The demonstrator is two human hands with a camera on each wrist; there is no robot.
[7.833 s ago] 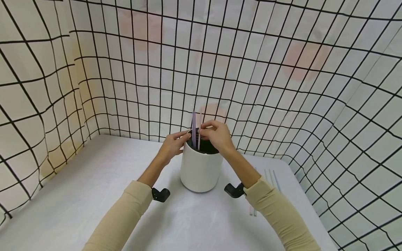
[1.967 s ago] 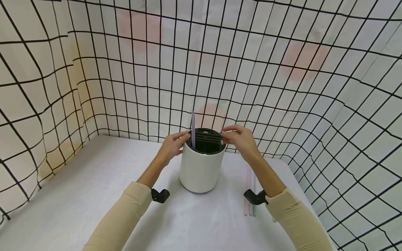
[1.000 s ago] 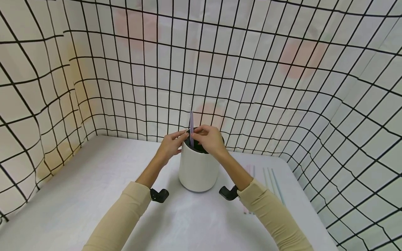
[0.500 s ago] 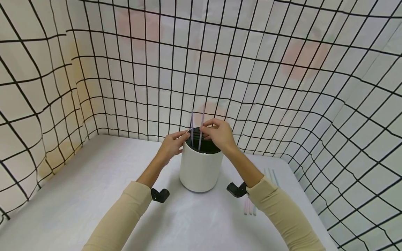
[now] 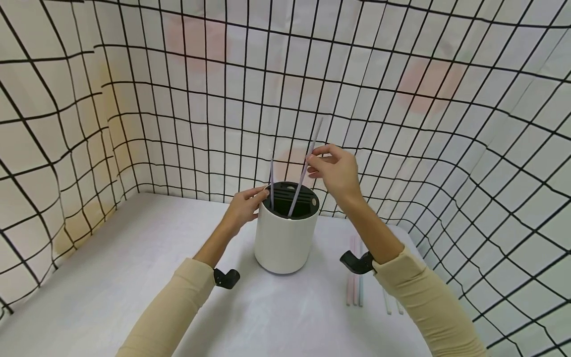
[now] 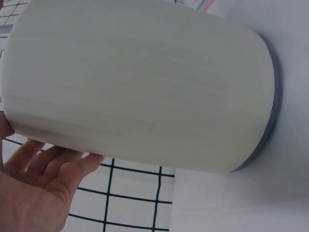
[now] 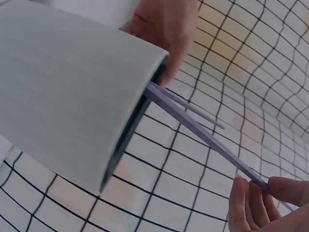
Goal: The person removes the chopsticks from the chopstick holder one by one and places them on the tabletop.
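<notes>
A white round utensil holder (image 5: 285,248) with a black slotted insert stands upright on the table. My left hand (image 5: 243,206) grips its rim at the left, with the thumb on top and the fingers along the outer wall. In the left wrist view, the fingers (image 6: 67,169) touch the holder's side. My right hand (image 5: 336,171) pinches a purple chopstick (image 7: 203,133) partway along, above the holder. This chopstick leans to the right, its lower end still within the opening. A second purple chopstick (image 5: 272,173) stands inside near my left thumb.
Right of the holder, pink and blue chopsticks (image 5: 355,292) lie side by side on the white table (image 5: 294,317). Pale green chopsticks (image 5: 388,306) lie further right, partly hidden by my right forearm. A black wire grid (image 5: 187,124) encloses the back and sides.
My right hand has gone from a pink chopstick to a purple one, now drawn up and tilted right. Another pink chopstick now lies on the table. The left hand keeps its place.
</notes>
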